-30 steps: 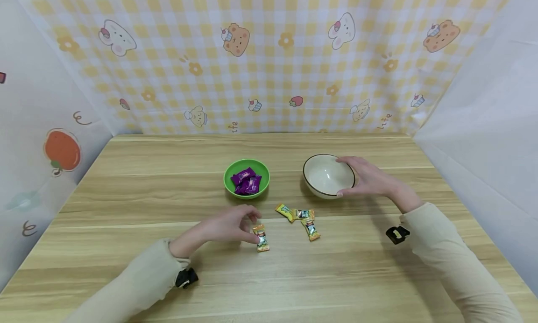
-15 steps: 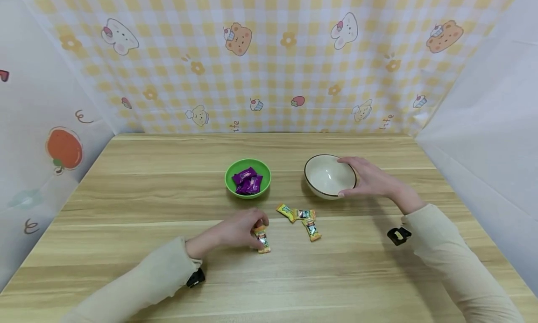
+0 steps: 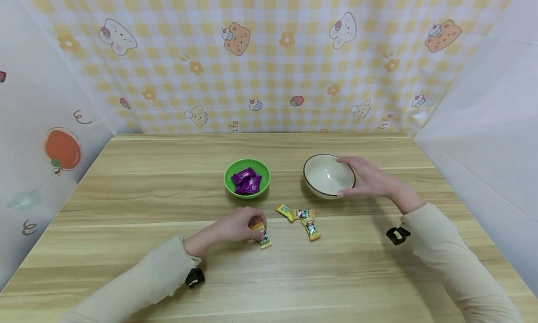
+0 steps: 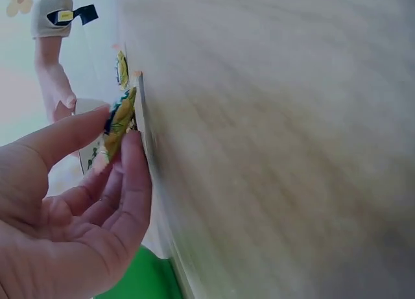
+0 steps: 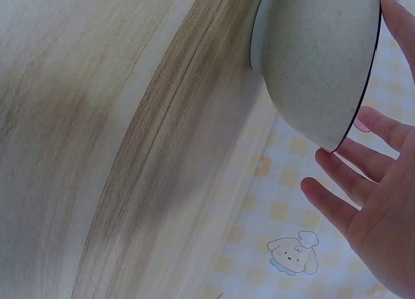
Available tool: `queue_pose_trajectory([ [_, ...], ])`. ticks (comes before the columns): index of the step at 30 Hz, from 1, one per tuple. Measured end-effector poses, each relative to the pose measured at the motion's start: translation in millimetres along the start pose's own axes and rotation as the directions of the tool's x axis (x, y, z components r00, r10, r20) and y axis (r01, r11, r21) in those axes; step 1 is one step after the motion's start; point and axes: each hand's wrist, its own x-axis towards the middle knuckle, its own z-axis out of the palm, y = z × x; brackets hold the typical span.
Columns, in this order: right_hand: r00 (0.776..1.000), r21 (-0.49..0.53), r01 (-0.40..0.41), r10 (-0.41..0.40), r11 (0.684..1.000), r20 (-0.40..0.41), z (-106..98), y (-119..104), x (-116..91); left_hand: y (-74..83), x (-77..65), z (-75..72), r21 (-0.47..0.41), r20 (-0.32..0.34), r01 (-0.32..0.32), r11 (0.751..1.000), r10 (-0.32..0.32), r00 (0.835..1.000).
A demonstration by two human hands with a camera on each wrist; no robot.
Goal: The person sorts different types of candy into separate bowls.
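My left hand [image 3: 240, 227] pinches a yellow-and-orange wrapped candy [image 3: 264, 242] between thumb and fingers. In the left wrist view, the candy [image 4: 118, 125] is tilted between the fingertips, close to the tabletop. Thumb and fingers of my right hand [image 3: 367, 177] span the right side of a white bowl [image 3: 323, 171] with a dark rim, holding it on the table. From the right wrist, the bowl [image 5: 318, 59] shows its speckled outside, with fingertips at the rim and the outer fingers spread. The bowl has nothing inside.
Three similar candies lie between the hands: one on the left [image 3: 285, 212], a middle candy [image 3: 304, 214] and a lower candy [image 3: 311, 229]. A green bowl [image 3: 261, 190] with several purple-wrapped sweets stands behind them. Behind the wooden table [image 3: 168, 159] hangs a checked curtain [image 3: 269, 80].
My left hand moved slightly right to the nearest candy, and its fingers closed on it. The candy has tilted a little. My right hand and the white bowl stay in place.
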Motion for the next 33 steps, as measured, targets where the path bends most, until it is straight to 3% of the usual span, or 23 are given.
queue_pose_trajectory([
  [6, 1.0, -0.005, 0.006, -0.006, 1.0, -0.005, -0.4, -0.1, 0.4, 6.0, 6.7, -3.2, -0.214, -0.077, 0.028, 0.977, -0.045, 0.996],
  [13, 1.0, -0.01, -0.002, 0.002, 1.0, 0.002, -0.9, -1.1, 0.7, 24.8, 21.3, -10.2, -0.46, -0.175, 0.015, 0.888, -0.107, 0.979],
  [17, 1.0, -0.014, -0.004, 0.004, 1.0, 0.004, -0.9, -1.0, 0.7, 37.2, 33.0, -15.6, -0.463, -0.219, 0.022, 0.886, -0.139, 0.966],
  [23, 1.0, -0.006, -0.009, 0.009, 1.0, 0.007, 0.0, 0.4, 1.3, 46.3, 56.5, -19.7, -0.473, -0.207, 0.076, 0.878, -0.195, 0.959],
  [33, 1.0, 0.0, -0.007, 0.007, 1.0, 0.005, 0.2, -1.0, 0.4, 54.4, 92.4, -17.5, -0.396, -0.247, 0.039, 0.918, -0.147, 0.958],
])
